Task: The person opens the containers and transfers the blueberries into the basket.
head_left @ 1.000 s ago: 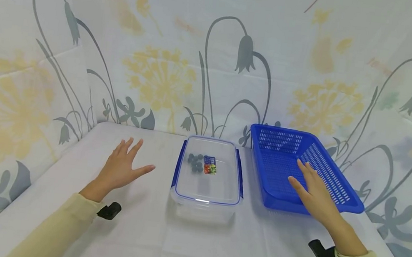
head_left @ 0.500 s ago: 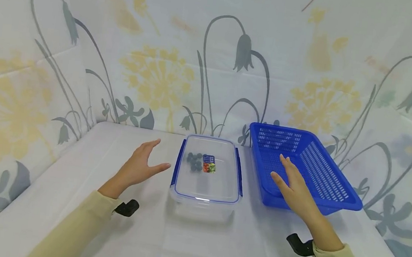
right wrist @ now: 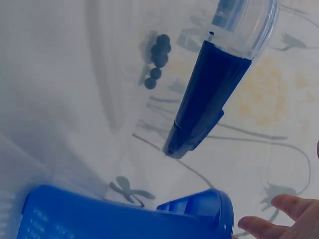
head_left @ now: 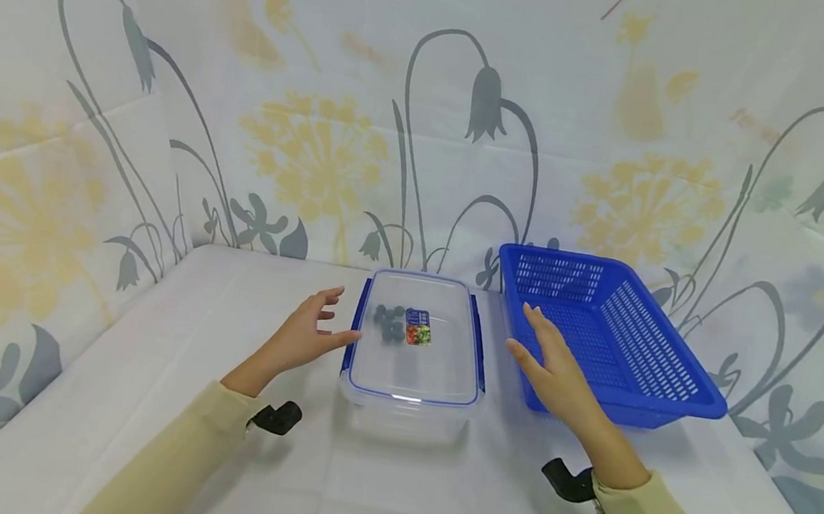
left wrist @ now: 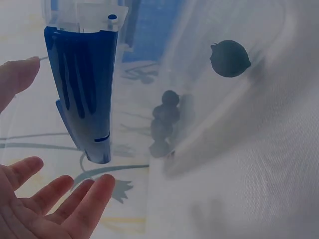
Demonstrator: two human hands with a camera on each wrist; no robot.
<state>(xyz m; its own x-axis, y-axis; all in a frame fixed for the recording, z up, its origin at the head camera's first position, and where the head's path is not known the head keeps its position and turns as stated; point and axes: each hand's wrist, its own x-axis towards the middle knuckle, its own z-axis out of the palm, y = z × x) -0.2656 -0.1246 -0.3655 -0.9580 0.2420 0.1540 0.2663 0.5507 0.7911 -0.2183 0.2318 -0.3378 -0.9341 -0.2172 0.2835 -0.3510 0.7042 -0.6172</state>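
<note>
A clear plastic food container (head_left: 437, 377) with a blue-edged lid stands mid-table. Blue clips run along its sides, and a small label (head_left: 419, 328) with a vegetable picture is on the lid. Several small dark round things (head_left: 390, 324) show through it. My left hand (head_left: 294, 337) is at the container's left side, fingers spread and thumb tip overlapping the edge; in the left wrist view the fingers stand apart from the left clip (left wrist: 82, 89). My right hand (head_left: 558, 377), fingers extended, is over the gap right of the container, apart from the right clip (right wrist: 209, 94).
A blue plastic basket (head_left: 668, 401) with slotted walls sits right of the container, partly behind my right hand. White cloth covers the table (head_left: 387, 489). A flower-printed curtain (head_left: 343, 49) hangs behind and at both sides.
Both hands have moved inward toward the container, the left going right and the right going left from over the basket. Container and basket have stayed put.
</note>
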